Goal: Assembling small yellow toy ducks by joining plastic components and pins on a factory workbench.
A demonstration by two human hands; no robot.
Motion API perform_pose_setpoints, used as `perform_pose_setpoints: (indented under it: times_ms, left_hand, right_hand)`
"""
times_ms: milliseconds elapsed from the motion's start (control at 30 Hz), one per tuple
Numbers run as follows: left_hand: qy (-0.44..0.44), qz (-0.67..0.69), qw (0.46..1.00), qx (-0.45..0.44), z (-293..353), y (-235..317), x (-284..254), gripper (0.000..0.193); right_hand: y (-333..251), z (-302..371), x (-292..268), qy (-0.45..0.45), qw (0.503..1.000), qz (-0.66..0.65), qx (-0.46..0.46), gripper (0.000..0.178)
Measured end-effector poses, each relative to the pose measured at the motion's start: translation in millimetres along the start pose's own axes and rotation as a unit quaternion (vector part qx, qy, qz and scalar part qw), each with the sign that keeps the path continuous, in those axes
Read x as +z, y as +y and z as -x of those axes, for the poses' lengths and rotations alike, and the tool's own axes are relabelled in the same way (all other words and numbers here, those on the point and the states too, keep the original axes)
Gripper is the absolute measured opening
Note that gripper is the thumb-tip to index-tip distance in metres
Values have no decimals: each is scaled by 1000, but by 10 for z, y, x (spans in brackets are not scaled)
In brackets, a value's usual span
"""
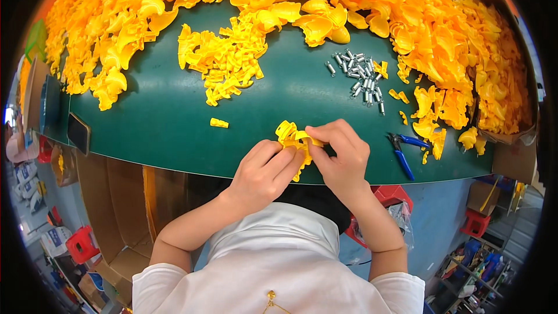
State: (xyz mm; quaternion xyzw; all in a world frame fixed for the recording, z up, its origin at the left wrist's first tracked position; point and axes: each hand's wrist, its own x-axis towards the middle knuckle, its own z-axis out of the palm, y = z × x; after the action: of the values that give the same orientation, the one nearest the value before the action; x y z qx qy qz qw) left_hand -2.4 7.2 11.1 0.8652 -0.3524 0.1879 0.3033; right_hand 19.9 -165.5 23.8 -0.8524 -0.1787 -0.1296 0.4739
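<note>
Both my hands meet at the near edge of the green table (168, 134), around a yellow plastic part (287, 132) with a notched, curved outline. My left hand (260, 168) grips it from the left with bent fingers. From the other side, my right hand (342, 154) pinches a yellow piece at the part's upper right; I cannot tell whether that piece is separate. Fingers cover much of the part's middle. A small yellow piece (219, 122) lies alone to the upper left of my hands.
Blue-handled nippers (402, 157) lie to the right. Beyond my hands are a heap of metal springs (361, 75) and a pile of small yellow pieces (232, 58). Curved yellow shells (430, 40) bank up along the far side. A phone (78, 134) stands at the left edge, above a cardboard box (110, 197).
</note>
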Motion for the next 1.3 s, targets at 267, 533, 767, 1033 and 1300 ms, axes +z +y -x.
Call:
perform_pose_setpoints:
  times_ms: [267,533,767,1033,1300]
  left_hand:
    - [9,-2,1000,2,3,-3,10,29]
    - [10,6,1000,5,-4,-23,-5,29]
    - [17,-1,999,27,-1,-44,24,30]
    - [5,5,1000,20,-23,-41,5,29]
    - [36,-11,999,22,46,12,99,33]
  right_hand:
    - [-19,29,60,22,999,40,-22,17]
    - [20,-74,-109,-54,998,24,-13,18]
    - [163,-205,-342,-220,971,-91,-7,27]
    - [250,-284,-347,-245,963,-113,-14,30]
    - [162,130,-224,-88,994,-64,-4,30]
